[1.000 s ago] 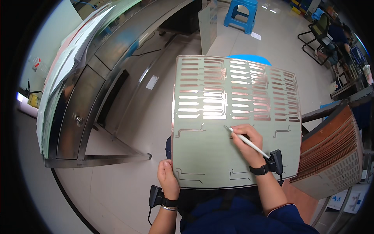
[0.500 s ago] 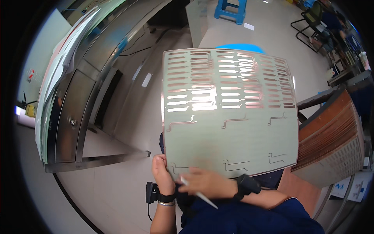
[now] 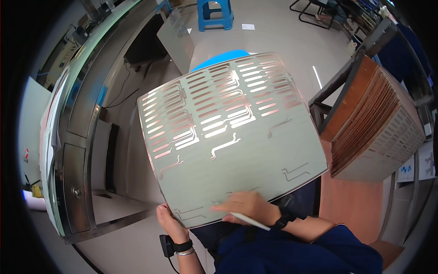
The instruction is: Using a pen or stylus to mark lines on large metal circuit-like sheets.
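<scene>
A large pale-green circuit board panel [image 3: 237, 164] with shiny copper traces lies tilted in front of me. Its printed rows fill the far half, with a few thin bent traces on the near half. My left hand [image 3: 171, 223] grips the panel's near left corner, fingers partly hidden beneath it. Over the near edge, my right hand [image 3: 251, 209] is closed round a slim white pen-like tool [image 3: 251, 221]. The tool's tip end is close to the panel's surface; whether it touches, I cannot tell. Both wrists wear black straps with small boxes.
To the right, a thick stack of similar panels [image 3: 376, 123] leans in a dark metal rack [image 3: 342, 91]. On the left runs a metal desk with a drawer cabinet [image 3: 75, 169]. A blue stool [image 3: 214, 16] stands beyond, and a blue rounded surface [image 3: 219, 59] shows behind the panel.
The whole view has shifted, and the panel now sits further left, turned counter-clockwise. My right hand with the tool has moved away from the near left corner, rightward along the near edge.
</scene>
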Demonstrator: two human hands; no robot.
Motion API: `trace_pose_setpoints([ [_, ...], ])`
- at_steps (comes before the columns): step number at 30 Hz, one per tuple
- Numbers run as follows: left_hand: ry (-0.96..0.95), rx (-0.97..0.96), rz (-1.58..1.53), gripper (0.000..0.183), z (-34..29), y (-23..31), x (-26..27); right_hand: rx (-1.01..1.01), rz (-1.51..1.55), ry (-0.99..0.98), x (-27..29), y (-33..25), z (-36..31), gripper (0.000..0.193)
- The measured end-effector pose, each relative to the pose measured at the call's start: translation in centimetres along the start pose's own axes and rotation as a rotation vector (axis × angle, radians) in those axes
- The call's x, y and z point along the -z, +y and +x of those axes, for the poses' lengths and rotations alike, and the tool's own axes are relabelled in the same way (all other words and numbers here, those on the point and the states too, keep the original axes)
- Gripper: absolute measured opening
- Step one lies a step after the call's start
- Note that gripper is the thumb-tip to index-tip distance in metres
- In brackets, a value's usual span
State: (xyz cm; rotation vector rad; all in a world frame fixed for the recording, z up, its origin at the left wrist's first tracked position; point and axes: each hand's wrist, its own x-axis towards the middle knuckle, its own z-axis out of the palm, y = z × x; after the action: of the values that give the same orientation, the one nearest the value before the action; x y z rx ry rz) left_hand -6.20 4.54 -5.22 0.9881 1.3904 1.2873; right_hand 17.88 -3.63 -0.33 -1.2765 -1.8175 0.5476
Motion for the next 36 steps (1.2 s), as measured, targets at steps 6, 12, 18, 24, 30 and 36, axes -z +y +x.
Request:
trace_pose_setpoints([
  [6, 0.012, -0.047, 0.042, 0.027, 0.2, -0.9, 1.1, -0.078, -0.189, 0.332, 5.1, 4.9, -3.6, 0.018],
  [12, -0.004, -0.064, 0.067, 0.029, 0.4, -1.1, 1.3, -0.193, -0.117, 0.271, 7.8, 5.7, -4.5, 0.025],
  [18, 0.001, -0.052, 0.1, 0.029, 0.4, -1.1, 1.5, -0.195, -0.095, 0.277, 7.5, 6.1, -4.1, 0.027],
  [24, 0.023, -0.047, 0.091, 0.029, 0.3, -0.7, 0.8, -0.189, -0.107, 0.293, 7.2, 6.6, -4.0, 0.026],
  [30, 0.01, -0.051, 0.07, 0.029, 0.2, -0.5, 0.5, -0.159, -0.198, 0.344, 6.3, 7.3, -4.0, 0.026],
  [36, 0.02, -0.034, 0.08, 0.03, 0.1, -0.6, 0.6, -0.211, -0.098, 0.391, 6.6, 7.1, -3.5, 0.021],
])
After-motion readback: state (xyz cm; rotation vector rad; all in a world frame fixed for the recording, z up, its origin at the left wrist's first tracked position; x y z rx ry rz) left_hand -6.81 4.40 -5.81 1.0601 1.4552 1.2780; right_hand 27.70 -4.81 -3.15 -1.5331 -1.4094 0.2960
